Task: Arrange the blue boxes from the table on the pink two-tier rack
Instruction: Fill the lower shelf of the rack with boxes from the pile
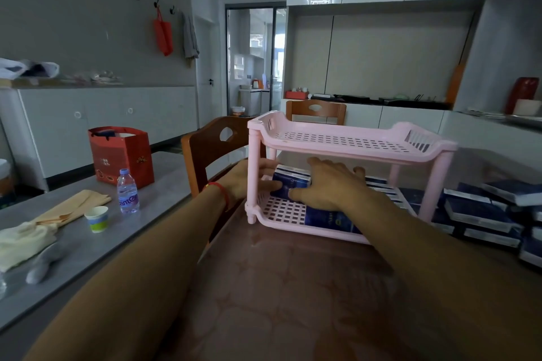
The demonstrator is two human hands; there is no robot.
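Observation:
The pink two-tier rack [346, 142] stands on the brown table [287, 296]; its top tier holds nothing. On the lower tier lie several blue boxes, and one blue box [290, 182] stands at the left end. My left hand [252, 177] reaches round the rack's front left post, its thumb on that box's near face. My right hand [328, 184] lies over the box from the right, fingers curled on its front, covering part of the boxes beneath. A pile of blue boxes [484, 211] lies on the table right of the rack.
A grey table [88, 243] on the left carries a red gift bag [121, 155], a water bottle [127, 190], a paper cup [97, 218] and cloths [35, 231]. A wooden chair [214, 152] stands behind the rack's left side, another chair [316, 110] farther back.

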